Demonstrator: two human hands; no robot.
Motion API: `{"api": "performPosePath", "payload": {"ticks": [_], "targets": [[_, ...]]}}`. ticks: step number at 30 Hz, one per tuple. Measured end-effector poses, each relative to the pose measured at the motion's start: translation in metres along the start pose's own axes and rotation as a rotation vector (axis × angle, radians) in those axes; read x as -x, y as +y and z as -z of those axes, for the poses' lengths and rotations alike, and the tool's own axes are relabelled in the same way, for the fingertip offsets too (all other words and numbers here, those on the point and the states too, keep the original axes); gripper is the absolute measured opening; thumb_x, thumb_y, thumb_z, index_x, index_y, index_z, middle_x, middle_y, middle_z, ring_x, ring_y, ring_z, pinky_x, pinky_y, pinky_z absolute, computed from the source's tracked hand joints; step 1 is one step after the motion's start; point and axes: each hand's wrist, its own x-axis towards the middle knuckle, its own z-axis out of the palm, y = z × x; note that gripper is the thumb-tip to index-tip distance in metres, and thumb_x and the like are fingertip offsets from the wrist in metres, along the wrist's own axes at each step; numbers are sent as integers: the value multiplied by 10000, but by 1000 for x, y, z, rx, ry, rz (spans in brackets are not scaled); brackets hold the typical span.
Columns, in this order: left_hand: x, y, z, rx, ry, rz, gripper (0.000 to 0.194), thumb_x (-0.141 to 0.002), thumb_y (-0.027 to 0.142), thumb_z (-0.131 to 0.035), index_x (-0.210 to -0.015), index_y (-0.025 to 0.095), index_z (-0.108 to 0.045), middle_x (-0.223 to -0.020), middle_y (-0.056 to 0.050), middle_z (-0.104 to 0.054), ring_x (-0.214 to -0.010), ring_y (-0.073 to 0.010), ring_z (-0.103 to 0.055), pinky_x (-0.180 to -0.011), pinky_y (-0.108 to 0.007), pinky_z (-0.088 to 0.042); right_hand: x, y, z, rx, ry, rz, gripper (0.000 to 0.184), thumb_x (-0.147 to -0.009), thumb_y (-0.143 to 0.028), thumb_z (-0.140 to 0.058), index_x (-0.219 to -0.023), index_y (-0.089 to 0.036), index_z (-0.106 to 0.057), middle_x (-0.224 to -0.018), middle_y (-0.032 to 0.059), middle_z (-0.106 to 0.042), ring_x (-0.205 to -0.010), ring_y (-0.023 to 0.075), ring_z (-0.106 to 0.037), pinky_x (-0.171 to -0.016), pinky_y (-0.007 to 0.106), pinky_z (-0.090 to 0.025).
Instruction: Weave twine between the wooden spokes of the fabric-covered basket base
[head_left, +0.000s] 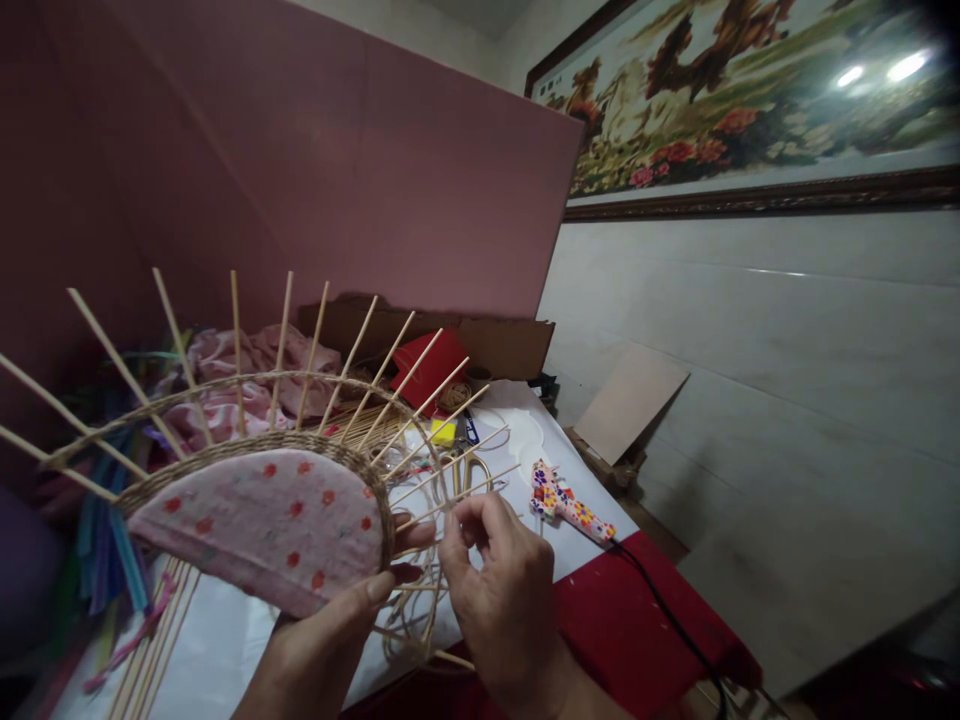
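Observation:
My left hand [330,630] grips the right end of a half-round woven piece, thumb in front and fingers partly hidden behind. Pink cloth with red dots [262,520] covers its face, and a band of twisted cord [255,445] runs round the curved edge. Thin wooden sticks [349,360] fan out from that band. Farther out, a single line of cord [225,380] crosses the sticks in an arc. At the right end of this arc, my right hand [502,580] is closed in a pinch on the cord, between thumb and forefinger. Loose cord hangs below, between the hands.
A flower-patterned glue gun [566,505] with a black cable lies right on the white-covered table. Scissors [472,472], a yellow object [444,432] and a twine ball [454,398] sit behind my hands. Pink cloth [262,355], blue ribbons [112,550] and loose sticks [161,640] are left.

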Motion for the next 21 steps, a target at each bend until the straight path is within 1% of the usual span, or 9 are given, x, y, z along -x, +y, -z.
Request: {"api": "performPosePath", "payload": {"ticks": [4, 7, 11, 14, 18, 21], "targets": [[-1, 1, -2, -10, 30, -10, 299, -785, 195, -534, -1024, 251, -704, -1140, -26, -682, -1308, -259, -324, -1085, -388, -228, 0, 0, -1, -21, -4, -13, 125, -801, -165, -464, -687, -180, -514, -596, -4, -547, -535, 124, -529, -502, 219, -373], [-2, 0, -2, -15, 26, -21, 294, -780, 191, -536, -1011, 244, -710, -1125, -27, -690, -1313, -261, -311, -1088, -383, -219, 0, 1, -2, -37, -6, -21, 119, -798, -162, -470, -690, -178, -517, -600, -4, -544, -546, 128, -533, -513, 222, -377], [-2, 0, -1, -17, 21, -1, 288, -784, 199, -530, -1004, 229, -714, -1130, -37, -688, -1309, -262, -319, -1074, -371, -254, 0, 1, -1, -55, -28, -51, 101, -784, -149, -480, -698, -181, -521, -603, -13, -547, -547, 124, -532, -514, 219, -367], [-1, -1, 1, -16, 9, 1, 289, -782, 201, -540, -1014, 231, -710, -1160, -37, -672, -1285, -253, -366, -1066, -350, -274, 0, 1, 0, -60, -31, -79, 99, -779, -151, -490, -692, -184, -526, -598, -17, -551, -547, 122, -530, -516, 217, -361], [0, -2, 2, -33, 7, -33, 285, -781, 227, -553, -1021, 213, -707, -1165, -60, -668, -1227, -280, -446, -1032, -367, -335, -1, 0, -2, -42, -11, -98, 91, -780, -173, -498, -701, -184, -541, -597, -15, -548, -537, 121, -523, -500, 215, -351], [0, -1, 2, -59, 14, -60, 293, -786, 212, -556, -1042, 221, -696, -1165, -55, -669, -1214, -272, -463, -1013, -349, -360, -1, 0, -4, -27, 0, -94, 85, -779, -178, -500, -707, -185, -545, -588, -20, -539, -521, 117, -515, -494, 215, -345]]}}
